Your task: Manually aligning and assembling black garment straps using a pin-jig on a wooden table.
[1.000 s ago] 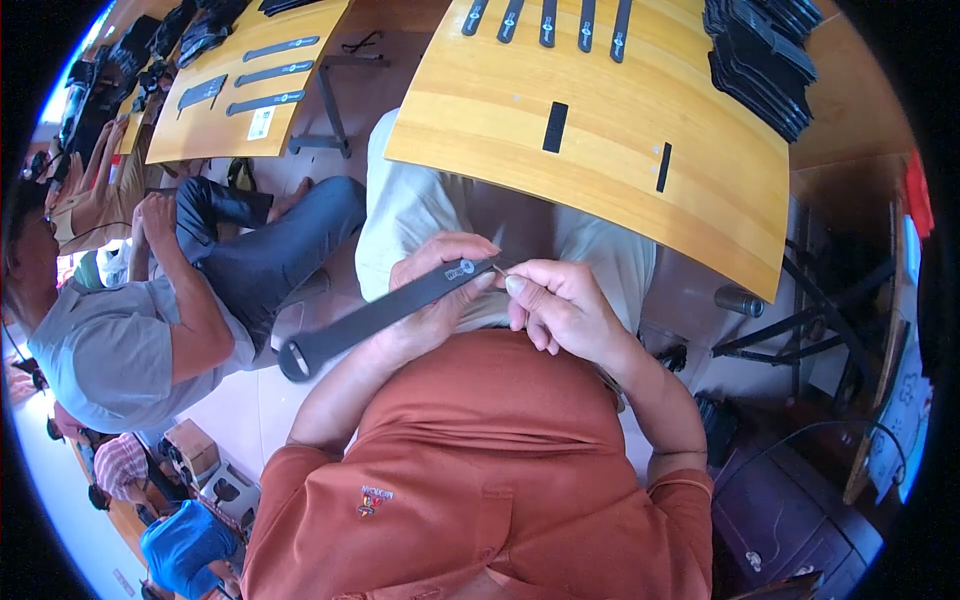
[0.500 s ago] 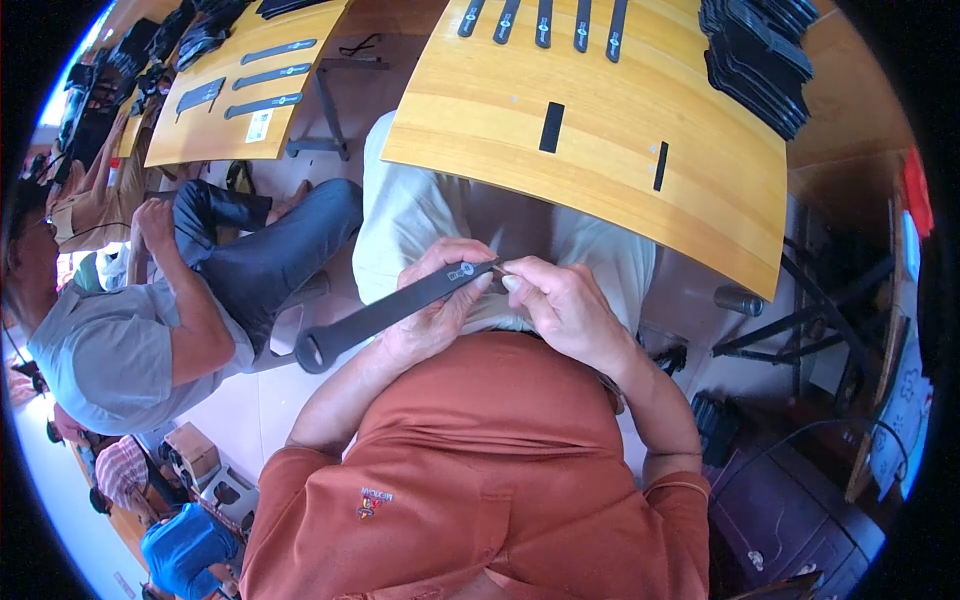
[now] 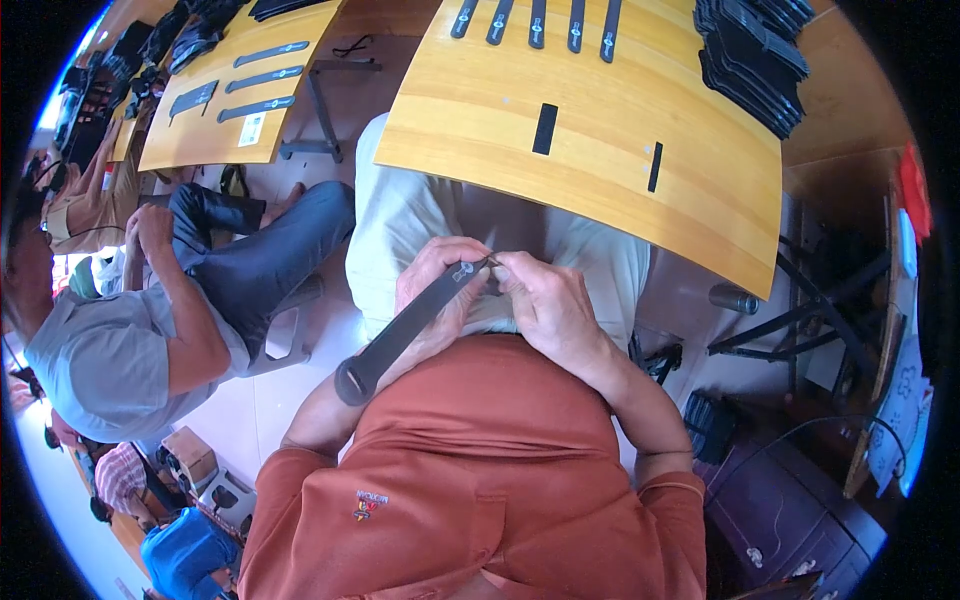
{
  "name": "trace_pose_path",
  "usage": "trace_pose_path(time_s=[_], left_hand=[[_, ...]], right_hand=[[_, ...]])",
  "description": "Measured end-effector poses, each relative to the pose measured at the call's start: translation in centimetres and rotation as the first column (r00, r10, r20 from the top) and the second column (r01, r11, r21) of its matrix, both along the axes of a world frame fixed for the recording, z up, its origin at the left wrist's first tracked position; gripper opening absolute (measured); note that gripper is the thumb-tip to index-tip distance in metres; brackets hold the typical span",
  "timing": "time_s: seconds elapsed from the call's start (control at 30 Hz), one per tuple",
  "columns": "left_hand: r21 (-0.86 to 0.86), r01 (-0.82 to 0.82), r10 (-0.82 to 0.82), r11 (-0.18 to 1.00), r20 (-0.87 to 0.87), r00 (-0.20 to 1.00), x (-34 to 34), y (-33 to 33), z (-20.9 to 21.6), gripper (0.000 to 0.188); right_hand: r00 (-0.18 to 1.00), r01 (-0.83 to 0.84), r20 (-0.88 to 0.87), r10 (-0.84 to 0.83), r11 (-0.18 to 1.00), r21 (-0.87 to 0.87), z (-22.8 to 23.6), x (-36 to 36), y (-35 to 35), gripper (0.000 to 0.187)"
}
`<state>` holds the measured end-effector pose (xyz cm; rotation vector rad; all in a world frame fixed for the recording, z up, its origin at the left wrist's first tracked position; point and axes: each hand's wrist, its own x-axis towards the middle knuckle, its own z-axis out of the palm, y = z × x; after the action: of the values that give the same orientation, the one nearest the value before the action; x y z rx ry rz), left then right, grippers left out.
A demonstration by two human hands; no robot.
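At the centre of the frame, one dark strap [image 3: 408, 325] is lying across the left hand [image 3: 435, 290], running down and leftward above the forearm, its slotted, rounded end pointing to the lower left. The left hand is gripping it near the upper, marked end, thumb on top. The right hand [image 3: 548, 302], just beside it, is pinching a thin bit [image 3: 492, 262] at that same end; what the bit is, I cannot tell, as the fingertips are covering most of it.

Handling of this strap seems to be under way rather than complete, since both hands are meeting at its tip. Along the top of the frame, five similar straps [image 3: 537, 25] are resting side by side on the counter [image 3: 450, 130], apart from the hands; whether they are finished or waiting, nothing here is showing. At the upper right, a stack of dark pieces [image 3: 750, 75] is sitting near the counter's edge, its count and state staying unclear. Between these and the hands, a wider black strip [image 3: 545, 129] and a narrower black strip [image 3: 655, 167] are lying flat, neither being touched. At the upper left, three more straps [image 3: 265, 79] are lying on another counter [image 3: 180, 145], beyond a seated co-worker [image 3: 115, 340]
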<state>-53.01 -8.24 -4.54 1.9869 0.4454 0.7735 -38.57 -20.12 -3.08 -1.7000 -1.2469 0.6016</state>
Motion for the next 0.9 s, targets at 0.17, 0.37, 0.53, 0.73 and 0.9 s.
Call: trace_pose_path(time_s=[0.17, 0.37, 0.53, 0.73, 0.9], left_hand=[[-0.248, 0.065, -0.057, 0.967, 0.040, 0.998, -0.3, -0.2, -0.3, 0.018], [-0.688, 0.142, -0.109, 0.712, 0.092, 0.990, -0.2, 0.2, 0.8, 0.022], [-0.798, 0.280, -0.142, 0.533, 0.242, 0.960, -0.5, 0.8, -0.3, 0.024], [-0.849, 0.153, -0.042, 0.506, 0.153, 0.987, 0.0, -0.5, 0.2, 0.026], [-0.750, 0.085, -0.023, 0.656, 0.093, 0.995, -0.2, -0.5, -0.6, 0.023]], right_hand=[[0.984, -0.087, -0.151, 0.092, 0.995, 0.040, -1.1, 1.4, 0.1, 0.013], [0.984, -0.054, -0.164, 0.067, 0.995, 0.084, -1.6, 1.6, 0.0, 0.015], [0.991, -0.012, -0.126, 0.032, 0.988, 0.154, -1.2, 1.5, 0.0, 0.018], [0.994, 0.014, 0.105, -0.041, 0.969, 0.247, -2.3, 0.8, -0.1, 0.026], [0.971, -0.048, 0.240, -0.017, 0.965, 0.259, -1.2, 0.6, 0.0, 0.034]])
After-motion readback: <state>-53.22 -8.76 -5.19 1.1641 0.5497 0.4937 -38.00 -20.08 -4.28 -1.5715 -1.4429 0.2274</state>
